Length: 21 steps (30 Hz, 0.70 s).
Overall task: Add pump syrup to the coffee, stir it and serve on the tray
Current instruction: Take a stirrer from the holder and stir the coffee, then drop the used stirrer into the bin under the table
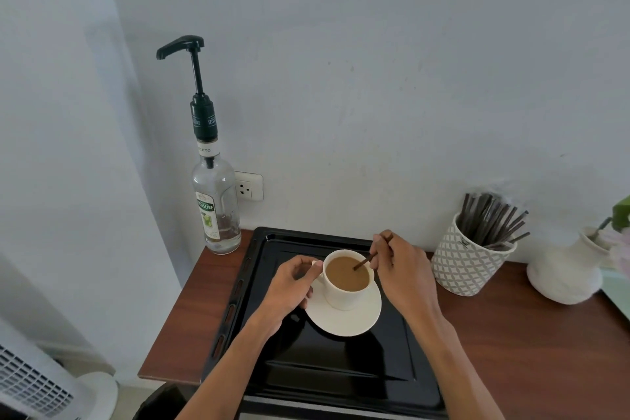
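A white cup (344, 295) of milky brown coffee stands on a white saucer (354, 320), which rests on the black tray (306, 372). My left hand (289, 290) grips the cup's handle on its left side. My right hand (402, 269) pinches a thin dark stir stick (364, 262) whose lower end dips into the coffee. The clear syrup bottle (215, 211) with a tall black pump stands at the back left corner of the table, apart from both hands.
A patterned white pot (467, 269) with several dark stir sticks stands right of the tray. Farther right is a white vase (566, 273) with flowers. The brown wooden table (511, 334) meets the wall, which has a socket (249, 186). A white fan (37, 382) sits low left.
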### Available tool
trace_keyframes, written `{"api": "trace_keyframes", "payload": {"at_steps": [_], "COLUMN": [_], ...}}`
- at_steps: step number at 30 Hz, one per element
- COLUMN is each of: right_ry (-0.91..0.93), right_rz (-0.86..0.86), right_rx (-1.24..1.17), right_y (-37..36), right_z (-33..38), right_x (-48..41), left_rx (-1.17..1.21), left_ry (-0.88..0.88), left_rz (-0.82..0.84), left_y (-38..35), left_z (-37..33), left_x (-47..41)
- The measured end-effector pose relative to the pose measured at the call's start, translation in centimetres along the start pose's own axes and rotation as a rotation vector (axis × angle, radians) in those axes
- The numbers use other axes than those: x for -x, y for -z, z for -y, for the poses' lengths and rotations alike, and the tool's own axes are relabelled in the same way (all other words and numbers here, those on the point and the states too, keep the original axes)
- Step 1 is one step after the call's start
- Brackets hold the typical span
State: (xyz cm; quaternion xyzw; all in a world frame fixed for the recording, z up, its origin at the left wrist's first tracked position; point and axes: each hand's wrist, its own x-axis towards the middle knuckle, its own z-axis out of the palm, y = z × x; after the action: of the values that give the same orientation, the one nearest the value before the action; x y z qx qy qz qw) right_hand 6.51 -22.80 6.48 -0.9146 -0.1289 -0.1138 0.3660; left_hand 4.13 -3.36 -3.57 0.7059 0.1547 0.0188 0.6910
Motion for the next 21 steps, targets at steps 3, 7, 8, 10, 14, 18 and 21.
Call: {"api": "trace_keyframes", "payload": {"at_steps": [3, 7, 8, 10, 14, 18, 21], "right_ry": [0.048, 0.109, 0.108, 0.074, -0.012, -0.104, -0.173], "right_rz": [-0.025, -0.199, -0.223, -0.227, -0.348, -0.427, -0.433], "right_rx": [0.007, -0.024, -0.025, -0.025, -0.167, -0.338, -0.488], "right_y": [1.0, 1.7, 1.6, 1.1, 0.5, 0.0, -0.9], "right_z": [0.3, 1.2, 1.5, 1.8, 2.1, 2.8, 3.8], "right_x": [0.3, 0.8, 0.9, 1.2, 1.8, 2.6, 3.1], "left_rx": [-0.016, -0.078, -0.092, -0.12, -0.205, -0.308, -0.392], "left_ry": [-0.024, -0.071, -0.078, -0.079, -0.128, -0.219, -0.262], "left_rz": [-0.015, -0.025, -0.026, -0.027, -0.027, -0.057, -0.106], "left_y": [0.7, 2.5, 3.2, 4.6, 7.5, 10.6, 13.4], "left_z": [-0.4, -0.9, -1.0, -1.0, -0.8, 0.0, 0.5], "left_x": [0.1, 0.6, 0.8, 1.2, 1.2, 1.6, 2.6]}}
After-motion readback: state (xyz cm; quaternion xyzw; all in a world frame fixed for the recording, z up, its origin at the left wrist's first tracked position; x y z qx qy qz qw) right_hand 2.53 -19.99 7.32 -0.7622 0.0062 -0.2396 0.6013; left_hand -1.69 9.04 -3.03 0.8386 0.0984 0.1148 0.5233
